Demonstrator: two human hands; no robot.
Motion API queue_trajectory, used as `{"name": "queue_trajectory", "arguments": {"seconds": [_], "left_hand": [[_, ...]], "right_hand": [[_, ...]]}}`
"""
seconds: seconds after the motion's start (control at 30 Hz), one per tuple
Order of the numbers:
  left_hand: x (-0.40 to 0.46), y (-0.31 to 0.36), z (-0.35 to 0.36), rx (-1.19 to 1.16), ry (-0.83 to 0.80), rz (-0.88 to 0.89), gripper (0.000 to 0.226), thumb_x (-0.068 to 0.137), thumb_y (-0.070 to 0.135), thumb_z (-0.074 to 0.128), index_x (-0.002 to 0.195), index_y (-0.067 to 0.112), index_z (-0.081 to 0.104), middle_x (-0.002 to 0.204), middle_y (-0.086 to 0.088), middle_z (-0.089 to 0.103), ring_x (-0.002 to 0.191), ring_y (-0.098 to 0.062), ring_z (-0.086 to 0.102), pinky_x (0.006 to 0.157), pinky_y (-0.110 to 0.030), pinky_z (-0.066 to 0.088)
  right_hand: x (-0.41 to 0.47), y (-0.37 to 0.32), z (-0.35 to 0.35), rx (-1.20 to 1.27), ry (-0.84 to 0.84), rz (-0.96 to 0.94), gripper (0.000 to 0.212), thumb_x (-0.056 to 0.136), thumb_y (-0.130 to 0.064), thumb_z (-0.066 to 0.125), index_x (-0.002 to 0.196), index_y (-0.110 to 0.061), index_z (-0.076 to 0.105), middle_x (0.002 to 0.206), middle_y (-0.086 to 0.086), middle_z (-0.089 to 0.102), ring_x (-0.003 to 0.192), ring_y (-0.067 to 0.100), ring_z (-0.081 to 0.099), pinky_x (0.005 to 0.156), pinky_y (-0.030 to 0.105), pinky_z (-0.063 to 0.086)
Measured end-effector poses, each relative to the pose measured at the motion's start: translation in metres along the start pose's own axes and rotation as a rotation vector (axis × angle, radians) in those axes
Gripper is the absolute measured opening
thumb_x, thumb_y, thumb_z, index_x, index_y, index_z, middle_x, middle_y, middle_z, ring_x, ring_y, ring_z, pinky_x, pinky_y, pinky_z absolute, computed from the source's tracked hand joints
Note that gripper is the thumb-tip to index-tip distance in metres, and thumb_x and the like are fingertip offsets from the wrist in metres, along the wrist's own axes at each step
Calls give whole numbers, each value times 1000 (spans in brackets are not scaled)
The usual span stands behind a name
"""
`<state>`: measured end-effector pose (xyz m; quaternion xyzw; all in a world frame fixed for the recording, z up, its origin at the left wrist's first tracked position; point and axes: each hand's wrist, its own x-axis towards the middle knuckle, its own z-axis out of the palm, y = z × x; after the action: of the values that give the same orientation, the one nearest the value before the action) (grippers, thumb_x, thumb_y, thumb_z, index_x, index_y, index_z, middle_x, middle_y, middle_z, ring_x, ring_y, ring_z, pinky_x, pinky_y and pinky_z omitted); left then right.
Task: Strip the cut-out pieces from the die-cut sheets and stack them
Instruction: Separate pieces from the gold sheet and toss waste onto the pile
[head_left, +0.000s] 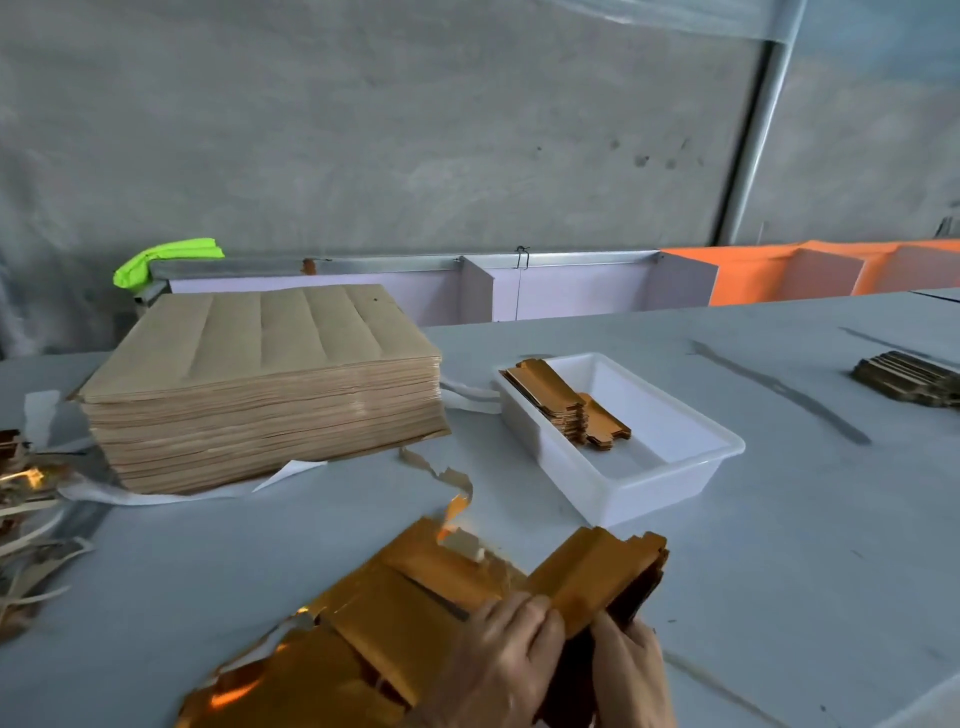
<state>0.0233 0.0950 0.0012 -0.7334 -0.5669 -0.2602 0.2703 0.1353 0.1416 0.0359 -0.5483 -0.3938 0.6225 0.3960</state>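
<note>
A bundle of gold cut-out pieces (597, 577) stands tilted off the grey tabletop (779, 519), its long axis running from the hands up and away toward the white tray (649, 483), so that its far end points at the tray's near corner. The pieces are shiny gold foil on the upper face, long and narrow, stacked edge to edge, with notched ends showing at the far tip. The left hand (498, 660) curls its fingers over the near end of the bundle from the left, and the right hand (634, 670) grips the same end from the right and below; both hands close round it, with the bundle rising between them. Left of the bundle and touching the left hand lies the die-cut sheet (363, 634), flat on the tabletop, gold, torn at its edges, its long axis running from the lower left corner of the view toward the tray. A ragged gold strip (447, 480) curls from the sheet's far edge toward the tray. Inside the tray, against its left wall, sits a stack of stripped gold pieces (561, 405), long axis along the tray. Left of the tray rises a thick pile of brown sheets (260, 384), backs up. Further left of that pile lie waste trimmings (26, 519). Well right of the tray lies another small gold stack (909, 384)
</note>
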Motion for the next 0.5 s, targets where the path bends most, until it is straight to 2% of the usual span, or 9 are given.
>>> {"name": "queue_trajectory", "arguments": {"seconds": [0.07, 0.17, 0.2, 0.3, 0.37, 0.4, 0.47, 0.5], "left_hand": [[-5, 8, 2, -7, -82, 13, 7, 78, 12, 66, 79, 16, 72, 84, 1, 69, 74, -12, 66, 56, -22, 53], [-7, 11, -1, -6, -159, 51, 8, 78, 16, 67, 84, 19, 72, 84, 2, 69, 69, -10, 63, 50, -20, 51], [-7, 10, -3, -17, -180, 57, 7, 78, 19, 69, 85, 20, 72, 83, 3, 68, 67, -9, 62, 47, -19, 50], [-10, 1, -2, -111, -276, 37, 16, 81, 26, 62, 95, 26, 70, 86, 6, 66, 70, -5, 61, 46, -16, 48], [-10, -11, -4, -110, -412, -30, 33, 86, 38, 47, 110, 28, 67, 100, 3, 66, 85, -7, 63, 56, -16, 52], [-9, -18, -3, -96, -478, -103, 43, 89, 44, 40, 124, 27, 59, 115, -1, 62, 99, -10, 60, 69, -19, 53], [-12, -36, 2, -40, -628, -238, 56, 95, 52, 31, 144, 24, 31, 141, -4, 39, 121, -17, 41, 93, -30, 44], [-14, -43, 5, 5, -700, -266, 59, 96, 53, 28, 147, 23, 24, 145, -3, 32, 125, -19, 34, 96, -33, 39]], "right_hand": [[-3, 6, -4, 39, 36, -21, 26, 95, -14, 53, 84, 5, 67, 80, 22, 69, 83, 33, 65, 72, 36, 47], [-11, 15, -1, 81, 106, -67, 43, 96, -31, 49, 75, 2, 65, 71, 18, 68, 70, 25, 62, 59, 30, 41], [-12, 17, -1, 76, 110, -85, 43, 95, -33, 51, 76, 3, 66, 72, 18, 69, 70, 24, 62, 59, 29, 42], [-8, 22, 0, 70, 99, -59, 25, 89, -17, 63, 86, 6, 67, 74, 18, 70, 74, 30, 65, 71, 36, 50], [-1, 22, -2, 32, 124, -26, 22, 92, -14, 59, 92, 8, 65, 83, 20, 68, 81, 37, 64, 81, 46, 52], [3, 19, -3, 12, 138, -23, 23, 93, -16, 56, 94, 5, 63, 88, 20, 67, 85, 39, 63, 86, 50, 51], [5, 11, -7, -6, 168, -30, 18, 95, -21, 53, 98, -4, 57, 93, 16, 64, 90, 38, 60, 90, 51, 49], [5, 6, -11, -4, 173, -38, 15, 95, -22, 53, 99, -8, 54, 94, 14, 62, 90, 37, 59, 89, 50, 49]]}}
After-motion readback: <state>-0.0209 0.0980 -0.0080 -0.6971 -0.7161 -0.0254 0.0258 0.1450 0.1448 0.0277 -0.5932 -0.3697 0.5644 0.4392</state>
